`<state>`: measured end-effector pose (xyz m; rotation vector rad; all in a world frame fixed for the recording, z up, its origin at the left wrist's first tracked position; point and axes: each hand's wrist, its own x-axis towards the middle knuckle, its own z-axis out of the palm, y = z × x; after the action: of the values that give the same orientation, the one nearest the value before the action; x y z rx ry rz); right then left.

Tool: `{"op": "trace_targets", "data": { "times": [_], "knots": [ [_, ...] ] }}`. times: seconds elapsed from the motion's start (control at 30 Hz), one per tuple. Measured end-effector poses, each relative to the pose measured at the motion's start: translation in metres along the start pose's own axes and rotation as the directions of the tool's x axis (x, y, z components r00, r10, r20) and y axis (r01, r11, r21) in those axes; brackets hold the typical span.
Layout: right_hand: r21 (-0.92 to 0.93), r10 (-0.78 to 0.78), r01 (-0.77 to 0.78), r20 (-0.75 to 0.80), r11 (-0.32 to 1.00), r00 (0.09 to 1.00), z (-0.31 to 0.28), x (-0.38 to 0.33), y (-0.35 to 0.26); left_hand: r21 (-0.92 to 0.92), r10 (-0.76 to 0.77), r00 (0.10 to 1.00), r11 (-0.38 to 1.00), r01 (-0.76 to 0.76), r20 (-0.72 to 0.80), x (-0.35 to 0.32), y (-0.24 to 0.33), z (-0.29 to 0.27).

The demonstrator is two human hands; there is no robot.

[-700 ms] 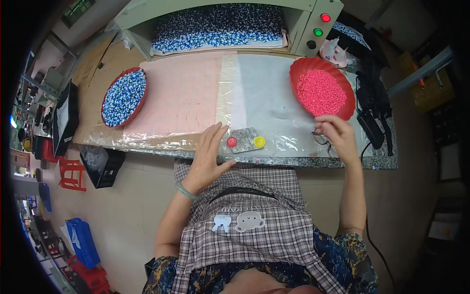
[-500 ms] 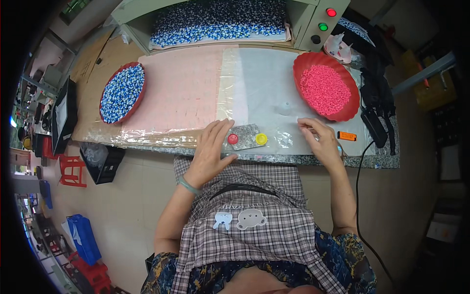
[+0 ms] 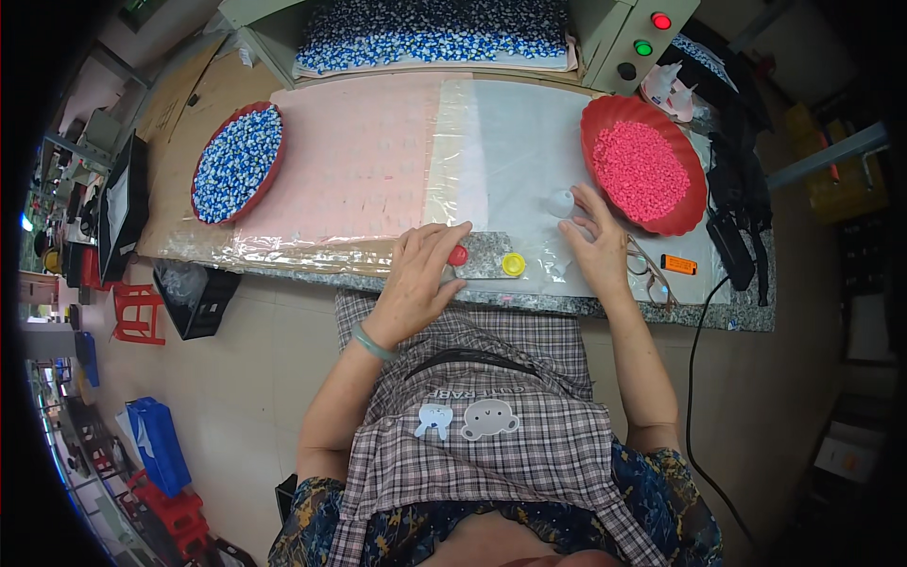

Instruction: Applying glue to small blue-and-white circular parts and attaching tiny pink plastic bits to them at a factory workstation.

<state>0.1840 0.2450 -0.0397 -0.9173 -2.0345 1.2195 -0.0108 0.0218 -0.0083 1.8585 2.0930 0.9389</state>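
Note:
A grey speckled slab (image 3: 487,253) lies near the table's front edge, with a red round piece (image 3: 458,256) at its left end and a yellow round piece (image 3: 513,264) at its right. My left hand (image 3: 418,274) rests by the left end, fingers stretched, thumb apart, fingertips beside the red piece and partly covering it. Close to a small translucent whitish cup-like piece (image 3: 559,202), my right hand (image 3: 597,248) has its fingers curved and apart. Whether the fingertips touch that piece, I cannot tell.
Pink pellets fill a red bowl (image 3: 693,163) at right; blue-and-white pellets (image 3: 238,165) fill another at left. Eyeglasses (image 3: 652,274) and an orange-black object (image 3: 678,265) lie right of my hand. Behind stands a machine (image 3: 614,57) with pellets inside. A black cable (image 3: 692,397) hangs at right.
My right hand has moved forward and left toward the whitish piece, uncovering the eyeglasses. My left hand has shifted slightly closer over the red piece. The whole view has shifted a little.

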Motion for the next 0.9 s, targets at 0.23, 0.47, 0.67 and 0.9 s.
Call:
{"op": "trace_targets", "data": {
  "times": [0.23, 0.47, 0.67, 0.9],
  "knots": [
    [-0.036, -0.036, 0.036, 0.007, 0.999, 0.999, 0.007, 0.009, 0.0, -0.042, -0.034, 0.999, 0.999, 0.033, -0.03, -0.005, -0.012, 0.01],
    [0.01, 0.041, -0.041, 0.016, 0.999, 0.999, 0.008, 0.012, 0.001, -0.049, -0.036, 0.995, 0.998, 0.031, -0.095, -0.006, -0.016, 0.017],
    [0.345, -0.025, -0.005, 0.081, 0.939, 0.996, -0.003, -0.001, -0.002, -0.042, -0.059, 0.994, 0.998, 0.055, -0.096, -0.006, -0.019, 0.02],
    [0.419, -0.077, -0.077, 0.338, 0.905, 0.938, -0.023, -0.021, -0.015, -0.041, -0.05, 0.992, 0.998, 0.045, -0.117, -0.007, -0.02, 0.022]
  ]
}}
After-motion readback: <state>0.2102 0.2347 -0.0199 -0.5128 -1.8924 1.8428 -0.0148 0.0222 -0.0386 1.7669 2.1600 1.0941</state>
